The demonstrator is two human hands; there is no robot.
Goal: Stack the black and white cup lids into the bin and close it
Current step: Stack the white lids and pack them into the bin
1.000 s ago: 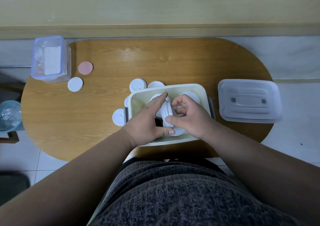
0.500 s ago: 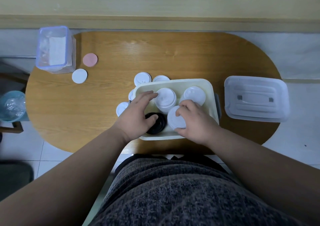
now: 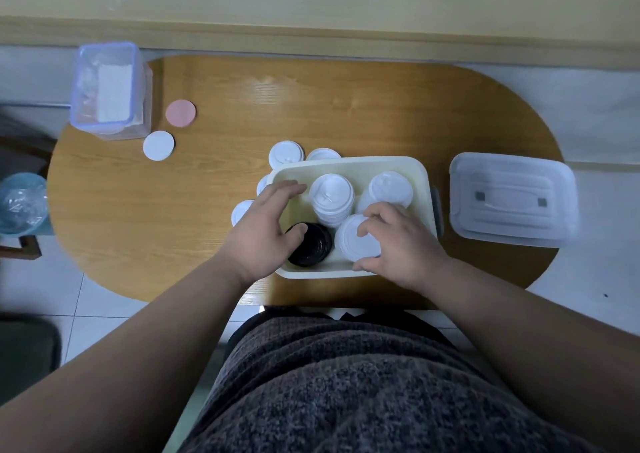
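**Both hands at the open bin, lids stacked inside**

We see the cream bin (image 3: 346, 165) standing open at the near edge of the wooden worktop (image 3: 346, 113). The right hand (image 3: 398, 244) has its grip clamped on the near white stack (image 3: 351, 243) in the bin's near right corner, with the fingers curled over the top and the thumb at the stack's near edge. The left hand (image 3: 263, 230) lies over the bin's left rim with its grip apart. Its fingers are spread and relaxed, and its thumb touches the black lids (image 3: 313, 250) in the near left corner. Farther in, we note the middle white stack (image 3: 331, 199), with the far white stack (image 3: 390, 189) just beside it to the right. Loose white lids (image 3: 286, 154) lie on the worktop just outside the bin's far left corner. The bin cover (image 3: 512, 199) rests at the worktop's right end, well apart from both hands.
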